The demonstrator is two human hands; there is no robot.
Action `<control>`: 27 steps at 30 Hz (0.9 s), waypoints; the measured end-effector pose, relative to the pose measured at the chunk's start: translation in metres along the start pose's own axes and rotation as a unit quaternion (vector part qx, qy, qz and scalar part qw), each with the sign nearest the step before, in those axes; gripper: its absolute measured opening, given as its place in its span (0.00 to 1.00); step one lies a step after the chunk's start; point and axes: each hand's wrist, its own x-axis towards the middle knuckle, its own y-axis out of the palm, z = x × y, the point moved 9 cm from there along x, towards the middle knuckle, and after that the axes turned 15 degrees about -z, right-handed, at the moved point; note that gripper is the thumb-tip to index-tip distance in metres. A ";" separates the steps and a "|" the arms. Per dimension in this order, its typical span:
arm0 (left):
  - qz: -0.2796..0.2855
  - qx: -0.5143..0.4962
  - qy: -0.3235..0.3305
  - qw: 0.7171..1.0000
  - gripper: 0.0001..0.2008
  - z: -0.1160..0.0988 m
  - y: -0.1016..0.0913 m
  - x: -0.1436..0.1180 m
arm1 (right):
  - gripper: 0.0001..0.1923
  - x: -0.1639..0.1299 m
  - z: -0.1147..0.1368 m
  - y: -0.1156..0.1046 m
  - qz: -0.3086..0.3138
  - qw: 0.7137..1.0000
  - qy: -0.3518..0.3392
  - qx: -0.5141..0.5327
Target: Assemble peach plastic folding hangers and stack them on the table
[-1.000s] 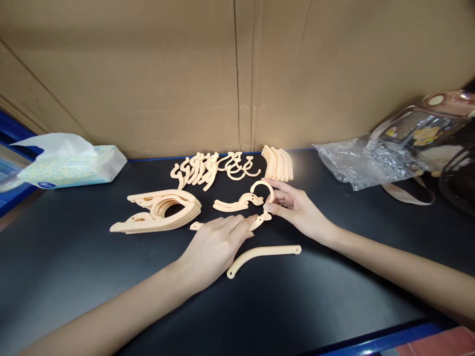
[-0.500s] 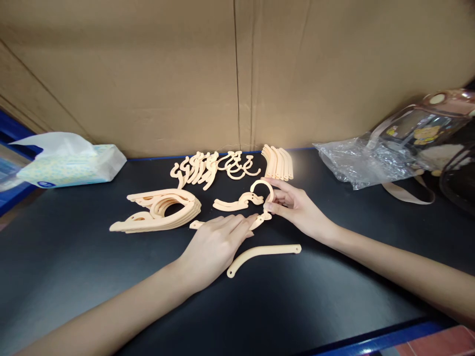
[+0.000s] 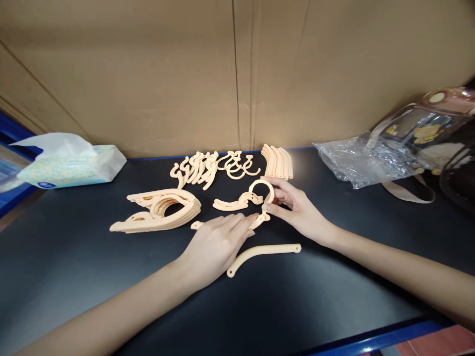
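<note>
the left hand is lying flat, fingers together, pinning a peach hanger arm to the black counter; the right hand is pinching the hook piece at its base, right where it is meeting that arm. the joint is looking small, so a skewed push could be popping the hook loose or snapping it; the loose curved arm is lying just beside the left hand, where a wrist could be knocking it.

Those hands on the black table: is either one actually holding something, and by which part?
The right hand pinches the hook piece at the base of its ring. The left hand lies flat on an arm piece, pressing rather than gripping.
</note>
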 end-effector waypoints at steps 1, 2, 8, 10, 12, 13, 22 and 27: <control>0.000 -0.007 -0.007 1.000 0.13 0.000 0.000 0.000 | 0.25 -0.001 0.000 0.000 -0.003 1.000 -0.002 0.000; 0.000 -0.015 -0.017 1.000 0.13 0.001 0.000 0.000 | 0.25 -0.001 0.000 -0.001 -0.006 1.000 -0.004 -0.002; 0.040 -0.050 -0.131 0.989 0.12 0.017 0.000 -0.002 | 0.23 -0.005 0.010 -0.003 -0.006 0.998 -0.049 -0.045; 0.069 -0.057 -0.170 0.981 0.11 0.024 0.003 -0.004 | 0.20 -0.007 0.020 -0.008 -0.027 0.993 -0.085 -0.073; 0.093 -0.082 -0.213 0.969 0.10 0.031 0.005 -0.008 | 0.14 -0.014 0.040 -0.012 -0.057 0.974 -0.179 -0.128; 0.097 -0.112 -0.238 0.960 0.10 0.035 0.006 -0.009 | 0.11 -0.022 0.054 -0.009 -0.055 0.949 -0.257 -0.175; 0.110 -0.494 -0.436 0.744 0.11 0.033 0.027 -0.017 | 0.10 -0.090 0.060 0.061 0.193 0.699 -0.538 -0.429; 0.081 -0.522 -0.517 0.673 0.08 0.039 0.028 -0.022 | 0.12 -0.082 0.052 0.061 0.194 0.699 -0.513 -0.458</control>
